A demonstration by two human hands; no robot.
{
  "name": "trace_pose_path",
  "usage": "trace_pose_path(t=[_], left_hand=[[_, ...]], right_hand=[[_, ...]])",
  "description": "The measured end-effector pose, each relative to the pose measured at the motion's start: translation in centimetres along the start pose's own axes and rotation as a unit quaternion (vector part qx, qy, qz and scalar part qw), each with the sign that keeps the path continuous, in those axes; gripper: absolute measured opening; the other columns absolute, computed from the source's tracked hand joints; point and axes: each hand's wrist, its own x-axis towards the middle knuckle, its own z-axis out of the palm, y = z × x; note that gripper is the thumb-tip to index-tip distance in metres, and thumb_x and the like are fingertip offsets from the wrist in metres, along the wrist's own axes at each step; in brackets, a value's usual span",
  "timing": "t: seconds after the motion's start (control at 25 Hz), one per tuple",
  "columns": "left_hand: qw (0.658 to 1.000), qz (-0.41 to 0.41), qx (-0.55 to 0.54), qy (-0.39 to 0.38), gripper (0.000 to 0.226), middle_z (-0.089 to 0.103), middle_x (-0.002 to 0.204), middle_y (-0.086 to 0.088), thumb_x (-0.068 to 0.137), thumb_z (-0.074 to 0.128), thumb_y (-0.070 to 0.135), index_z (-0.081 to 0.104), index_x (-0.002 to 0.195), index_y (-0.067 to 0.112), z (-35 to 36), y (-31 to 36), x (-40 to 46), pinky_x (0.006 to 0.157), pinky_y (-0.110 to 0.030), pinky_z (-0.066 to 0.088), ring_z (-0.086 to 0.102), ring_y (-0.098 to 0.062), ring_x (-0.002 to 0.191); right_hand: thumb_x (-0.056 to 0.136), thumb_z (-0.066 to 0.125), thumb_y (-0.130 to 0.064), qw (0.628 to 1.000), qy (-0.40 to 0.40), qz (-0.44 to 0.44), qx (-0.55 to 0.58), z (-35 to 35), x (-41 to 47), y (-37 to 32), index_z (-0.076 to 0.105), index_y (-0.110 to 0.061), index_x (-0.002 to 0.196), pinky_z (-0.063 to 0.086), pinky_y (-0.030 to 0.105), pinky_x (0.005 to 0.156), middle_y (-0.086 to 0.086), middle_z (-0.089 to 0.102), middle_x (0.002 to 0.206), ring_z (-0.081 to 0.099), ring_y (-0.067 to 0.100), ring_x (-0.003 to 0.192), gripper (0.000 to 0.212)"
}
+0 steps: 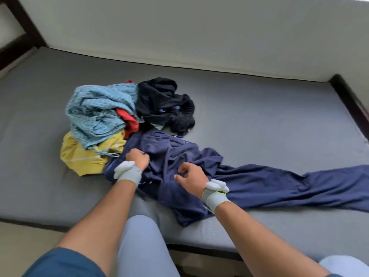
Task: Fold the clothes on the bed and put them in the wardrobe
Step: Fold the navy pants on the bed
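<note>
Two hands work a navy garment (249, 180) spread on the bed (259, 108). Left hand (137, 158) has fingers curled into the navy fabric near its upper left part, gripping a bunch of it. Right hand (192, 176) sits on the middle of the garment, fingers curled and pinching a fold of cloth, thumb pointing left. Both wrists wear grey bands with white pieces on top. Navy garment lies crumpled at the left, near the hands, and stretches out long to the right edge of view; its lower corner reaches the near bed edge. Kind of garment cannot be told. Behind it, a pile of unfolded clothes: light blue patterned piece (95, 110) on top at left, yellow piece (85, 156) with pale stripes under it at the near left, red piece (129, 121) poking out between the blue and the dark ones, black garment (161, 102) at right of the pile, just beyond the navy one. Yellow piece touches the navy fabric by the left wrist. Mattress is grey, dark frame at the far left and right corners, pale wall (199, 33) behind. Person's legs in light trousers (143, 250) show at the bottom, one knee against the near bed edge between the forearms. Wardrobe is out of view.
</note>
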Motion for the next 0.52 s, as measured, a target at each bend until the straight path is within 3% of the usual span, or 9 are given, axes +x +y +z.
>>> trace_pose_path(t=[0.12,0.2,0.32,0.4,0.52], left_hand=[[0.976,0.119,-0.177,-0.037,0.016,0.070,0.108,-0.010,0.089,0.063,0.015,0.072,0.102,0.014,0.2,3.0,-2.2,0.093,-0.032,0.044,0.062,-0.027,0.109],[0.909,0.266,-0.285,-0.149,0.015,0.068,0.102,-0.005,0.092,0.061,0.011,0.068,0.100,0.021,1.2,7.1,-6.4,0.091,-0.026,0.046,0.062,-0.016,0.100],[0.827,0.415,-0.237,-0.297,0.018,0.068,0.102,-0.004,0.093,0.058,0.012,0.063,0.110,0.015,4.0,13.4,-13.7,0.087,-0.023,0.051,0.062,-0.007,0.094],[0.811,0.490,-0.169,-0.270,0.030,0.067,0.111,-0.002,0.090,0.059,0.025,0.062,0.116,0.012,6.5,16.6,-16.7,0.094,-0.030,0.049,0.062,-0.013,0.103],[0.775,0.568,-0.108,-0.255,0.055,0.053,0.130,0.003,0.083,0.070,0.027,0.052,0.132,0.010,9.8,19.7,-21.4,0.106,-0.013,0.030,0.046,-0.008,0.122]], right_hand=[[0.076,0.073,-0.051,0.978,0.045,0.061,0.196,-4.1,-0.9,1.2,0.066,-0.015,0.096,0.051,0.027,0.079,0.001,0.071,0.094,0.065,0.014,0.084,0.041],[0.079,0.071,-0.052,0.906,0.055,0.090,0.410,-7.1,-1.7,0.8,0.066,-0.014,0.101,0.054,0.027,0.068,0.006,0.071,0.092,0.065,0.013,0.078,0.044],[0.083,0.071,-0.044,0.804,0.082,0.102,0.579,-12.0,-3.0,1.3,0.066,-0.006,0.112,0.056,0.032,0.067,0.009,0.070,0.092,0.068,0.020,0.076,0.048],[0.082,0.074,-0.034,0.758,0.133,0.101,0.631,-15.4,-3.8,3.5,0.065,0.001,0.112,0.057,0.038,0.075,0.017,0.070,0.099,0.069,0.027,0.085,0.048],[0.085,0.068,-0.017,0.695,0.270,0.132,0.653,-21.6,-6.2,9.9,0.066,0.000,0.092,0.058,0.038,0.064,0.018,0.067,0.086,0.067,0.029,0.069,0.018]])
